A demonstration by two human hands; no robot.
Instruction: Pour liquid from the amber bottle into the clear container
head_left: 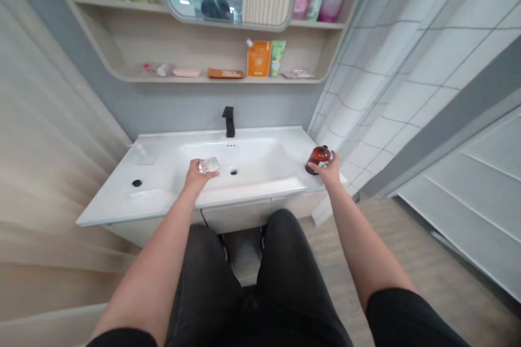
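My left hand [197, 174] is closed round a small clear container [209, 165], held over the left part of the white sink basin [260, 154]. What the container holds, if anything, I cannot make out. On the right, my right hand [329, 168] grips a brown bottle [318, 158] from its right side. The bottle is at the right end of the countertop, and its dark neck shows no pump or tall cap. Between the hands lies the drain hole [233, 172].
A black faucet [229, 122] rises behind the basin. At the left of the counter lie a small black round piece [137, 183] and a faint clear item [145, 153]. Above hangs a shelf [171, 79] with an orange pouch [259, 58], a green tube [278, 57] and several other items.
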